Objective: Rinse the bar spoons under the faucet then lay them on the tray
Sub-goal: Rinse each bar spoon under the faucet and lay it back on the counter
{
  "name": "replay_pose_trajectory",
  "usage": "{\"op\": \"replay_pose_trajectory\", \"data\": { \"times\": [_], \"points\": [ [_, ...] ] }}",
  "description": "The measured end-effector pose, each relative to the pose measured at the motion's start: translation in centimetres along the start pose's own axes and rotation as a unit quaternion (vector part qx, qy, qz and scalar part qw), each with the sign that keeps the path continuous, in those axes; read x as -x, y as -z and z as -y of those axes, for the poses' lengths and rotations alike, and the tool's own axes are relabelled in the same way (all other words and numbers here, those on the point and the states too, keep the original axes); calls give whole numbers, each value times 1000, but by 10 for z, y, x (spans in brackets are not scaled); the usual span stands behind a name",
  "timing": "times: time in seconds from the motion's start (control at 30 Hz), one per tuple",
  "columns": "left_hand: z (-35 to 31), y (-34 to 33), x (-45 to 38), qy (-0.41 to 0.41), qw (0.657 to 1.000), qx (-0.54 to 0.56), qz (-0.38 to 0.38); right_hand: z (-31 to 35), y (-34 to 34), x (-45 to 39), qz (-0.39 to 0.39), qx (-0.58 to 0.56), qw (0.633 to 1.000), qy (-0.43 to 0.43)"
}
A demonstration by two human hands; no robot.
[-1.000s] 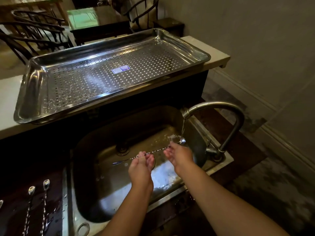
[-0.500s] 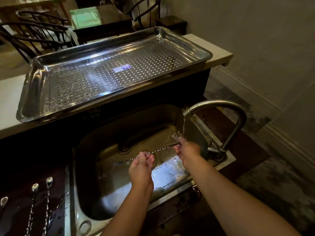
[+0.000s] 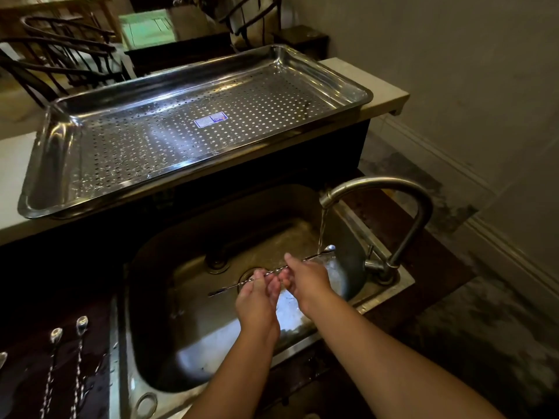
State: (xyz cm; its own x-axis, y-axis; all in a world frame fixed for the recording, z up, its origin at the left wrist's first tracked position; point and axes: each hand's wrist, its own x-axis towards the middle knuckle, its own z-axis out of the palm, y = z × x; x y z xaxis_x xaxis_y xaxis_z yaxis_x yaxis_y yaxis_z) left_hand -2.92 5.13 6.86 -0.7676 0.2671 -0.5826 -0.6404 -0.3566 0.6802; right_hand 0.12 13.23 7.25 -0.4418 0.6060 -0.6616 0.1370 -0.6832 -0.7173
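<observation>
Steel runs through everything in reach: a twisted bar spoon (image 3: 273, 278) lies across the sink (image 3: 193, 352), held in both hands, its long axis running from lower left up to the right, so that its bowl sits at the right end just under the faucet (image 3: 390, 189), where the thin stream strikes the neck just beside it. The left hand (image 3: 257, 300) grips the stem near its middle with fingers curled under it; the right hand (image 3: 305, 281) pinches the stem just beside, nearer the bowl, its forefinger laid along the metal. That right hand is the closer one to the water, and I judge the rinse to be in progress, with the handle end toward the left not yet wetted. The perforated tray (image 3: 45, 164) sits on the raised surface beyond the sink's far edge, holding no spoons, so the lay-down calls for a lift up and away. More spoons (image 3: 79, 343) wait on the dark surface left of the sink.
</observation>
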Motion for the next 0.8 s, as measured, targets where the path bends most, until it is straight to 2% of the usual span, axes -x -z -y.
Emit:
{"op": "replay_pose_trajectory", "data": {
  "times": [0.3, 0.57, 0.67, 0.8],
  "points": [
    [15, -26, 8, 33, 999, -12, 37, 12, 23, -9, -28, 30, 998, 37],
    [24, -48, 8, 67, 997, -12, 23, 44, 57, -12, -61, -31, 997, 48],
    [29, -61, 10, 80, 996, -8, 40, 50, 62, -10, -56, -54, 995, 63],
    [39, -79, 15, 95, 992, -20, 86, 50, 61, -9, -31, -17, 996, 80]
  ]
}}
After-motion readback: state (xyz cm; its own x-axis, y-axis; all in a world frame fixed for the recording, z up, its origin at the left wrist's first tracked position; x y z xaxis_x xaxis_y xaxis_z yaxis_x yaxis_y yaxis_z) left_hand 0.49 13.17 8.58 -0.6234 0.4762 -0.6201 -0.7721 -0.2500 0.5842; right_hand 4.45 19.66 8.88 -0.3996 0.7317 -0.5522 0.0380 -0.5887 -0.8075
